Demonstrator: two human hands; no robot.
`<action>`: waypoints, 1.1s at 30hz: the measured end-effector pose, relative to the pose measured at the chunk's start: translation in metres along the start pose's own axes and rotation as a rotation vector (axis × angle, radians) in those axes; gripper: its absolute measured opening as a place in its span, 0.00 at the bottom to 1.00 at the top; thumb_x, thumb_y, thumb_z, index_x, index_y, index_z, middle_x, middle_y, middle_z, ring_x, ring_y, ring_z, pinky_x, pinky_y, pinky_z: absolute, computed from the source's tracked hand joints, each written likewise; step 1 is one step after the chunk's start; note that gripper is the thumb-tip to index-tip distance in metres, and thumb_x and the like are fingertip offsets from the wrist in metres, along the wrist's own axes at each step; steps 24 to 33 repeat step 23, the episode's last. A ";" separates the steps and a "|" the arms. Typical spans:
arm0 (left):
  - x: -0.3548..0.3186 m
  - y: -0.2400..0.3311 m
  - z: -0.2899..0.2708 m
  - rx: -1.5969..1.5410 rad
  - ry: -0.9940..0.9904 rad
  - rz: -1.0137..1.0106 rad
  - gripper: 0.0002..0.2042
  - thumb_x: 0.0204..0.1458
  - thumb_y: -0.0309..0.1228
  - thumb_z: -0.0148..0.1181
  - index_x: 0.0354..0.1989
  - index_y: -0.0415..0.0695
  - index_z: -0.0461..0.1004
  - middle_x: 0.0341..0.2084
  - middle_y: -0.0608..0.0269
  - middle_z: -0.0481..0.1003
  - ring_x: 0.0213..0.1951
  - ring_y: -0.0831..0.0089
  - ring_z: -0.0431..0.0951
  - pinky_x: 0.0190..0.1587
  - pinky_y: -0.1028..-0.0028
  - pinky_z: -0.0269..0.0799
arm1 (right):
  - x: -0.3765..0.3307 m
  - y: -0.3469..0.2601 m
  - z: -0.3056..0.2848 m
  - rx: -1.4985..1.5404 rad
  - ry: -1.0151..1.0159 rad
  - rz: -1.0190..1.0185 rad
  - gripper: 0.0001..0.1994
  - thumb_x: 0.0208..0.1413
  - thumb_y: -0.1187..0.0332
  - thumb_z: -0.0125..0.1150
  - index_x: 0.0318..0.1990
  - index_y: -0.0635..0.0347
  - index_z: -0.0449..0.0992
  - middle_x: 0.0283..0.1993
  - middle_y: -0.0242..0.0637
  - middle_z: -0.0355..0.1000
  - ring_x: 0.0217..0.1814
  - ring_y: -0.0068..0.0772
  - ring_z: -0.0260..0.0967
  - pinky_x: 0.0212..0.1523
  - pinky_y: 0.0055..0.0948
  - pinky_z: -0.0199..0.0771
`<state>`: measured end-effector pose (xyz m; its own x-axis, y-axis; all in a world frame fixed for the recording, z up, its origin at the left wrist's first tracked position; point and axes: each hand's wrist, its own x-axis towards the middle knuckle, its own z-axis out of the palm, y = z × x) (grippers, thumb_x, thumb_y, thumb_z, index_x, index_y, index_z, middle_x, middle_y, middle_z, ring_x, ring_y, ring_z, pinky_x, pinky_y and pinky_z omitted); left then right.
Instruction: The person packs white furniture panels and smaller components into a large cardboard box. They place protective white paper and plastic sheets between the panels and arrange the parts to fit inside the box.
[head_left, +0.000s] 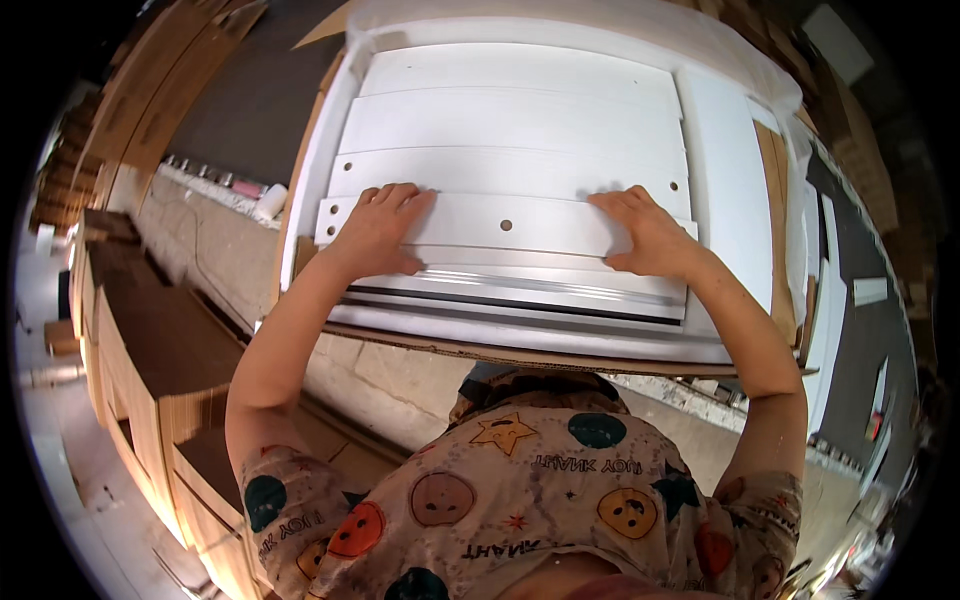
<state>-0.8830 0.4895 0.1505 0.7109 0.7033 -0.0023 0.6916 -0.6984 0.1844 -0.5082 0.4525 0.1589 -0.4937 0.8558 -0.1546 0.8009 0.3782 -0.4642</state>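
1. The left hand (378,232) is lying flat, fingers spread, on the near white board (500,222); its grip is released, pressing down rather than closing around anything. The right hand (650,235) is doing the same at the board's right end, palm down, nothing clenched. With only flat palms on a smooth painted face, the board is likely to slide under them or skew if one hand is pushing harder.

2. This board, with a small hole at its middle, is sitting on top of a stack of like boards (515,120), toward the near edge of the stack. Any skewing is risking a scrape across the painted face of the board below.

3. Just below the hands, a silvery metal rail (520,290) is lying along the near edge of the stack. Fingertips or wrists are passing close to it, so a pinch between board and rail looks possible.

4. The stack is resting in white foam wrap (735,190) on a cardboard sheet (520,352), whose near edge is overhanging the concrete floor (380,385). Weight leaning on that edge could be tipping the whole lot toward the person.

5. I cannot tell what is carrying the cardboard underneath.

6. Brown wooden cabinets (150,350) are standing along the left, and small cans (215,175) are sitting on a ledge beyond the far left corner, well apart from the hands.
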 end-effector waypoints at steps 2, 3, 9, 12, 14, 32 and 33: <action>0.002 -0.001 0.003 -0.032 -0.033 -0.019 0.39 0.25 0.34 0.73 0.54 0.43 0.64 0.46 0.53 0.66 0.49 0.55 0.68 0.54 0.61 0.61 | -0.006 0.003 0.007 -0.017 0.017 -0.037 0.34 0.34 0.71 0.66 0.57 0.62 0.65 0.57 0.45 0.62 0.58 0.47 0.55 0.57 0.38 0.64; -0.002 0.004 0.003 -0.013 -0.012 0.023 0.37 0.25 0.32 0.73 0.51 0.42 0.66 0.42 0.53 0.68 0.46 0.55 0.69 0.52 0.60 0.63 | -0.013 0.000 0.009 -0.009 0.013 -0.053 0.34 0.34 0.71 0.66 0.56 0.62 0.66 0.57 0.46 0.62 0.57 0.47 0.56 0.57 0.38 0.64; -0.030 0.020 -0.014 -0.171 -0.142 0.055 0.34 0.26 0.29 0.71 0.50 0.41 0.68 0.42 0.51 0.69 0.45 0.53 0.70 0.50 0.61 0.66 | -0.056 -0.027 0.020 0.158 -0.171 -0.099 0.32 0.32 0.71 0.71 0.52 0.63 0.70 0.54 0.49 0.64 0.53 0.49 0.59 0.55 0.38 0.66; -0.030 0.027 -0.019 -0.221 -0.141 0.020 0.31 0.29 0.30 0.72 0.49 0.42 0.71 0.44 0.53 0.69 0.46 0.54 0.70 0.49 0.62 0.68 | -0.061 -0.018 0.028 0.048 0.008 -0.174 0.28 0.37 0.70 0.65 0.52 0.63 0.69 0.54 0.48 0.64 0.55 0.49 0.58 0.56 0.37 0.65; -0.029 0.022 -0.017 -0.235 -0.105 0.040 0.27 0.30 0.31 0.72 0.45 0.42 0.73 0.41 0.54 0.70 0.43 0.55 0.71 0.46 0.64 0.69 | -0.057 -0.016 0.034 -0.076 -0.019 -0.215 0.27 0.41 0.69 0.64 0.53 0.64 0.68 0.56 0.49 0.62 0.58 0.49 0.57 0.57 0.36 0.65; -0.036 0.040 -0.021 -0.085 -0.198 -0.003 0.33 0.32 0.29 0.71 0.54 0.47 0.67 0.50 0.50 0.67 0.51 0.56 0.68 0.51 0.63 0.67 | -0.056 -0.008 0.060 -0.545 -0.073 -0.269 0.40 0.43 0.68 0.65 0.65 0.60 0.53 0.67 0.48 0.50 0.67 0.50 0.48 0.65 0.41 0.54; -0.036 0.040 -0.021 -0.085 -0.198 -0.003 0.33 0.32 0.29 0.71 0.54 0.47 0.67 0.50 0.50 0.67 0.51 0.56 0.68 0.51 0.63 0.67 | -0.056 -0.008 0.060 -0.545 -0.073 -0.269 0.40 0.43 0.68 0.65 0.65 0.60 0.53 0.67 0.48 0.50 0.67 0.50 0.48 0.65 0.41 0.54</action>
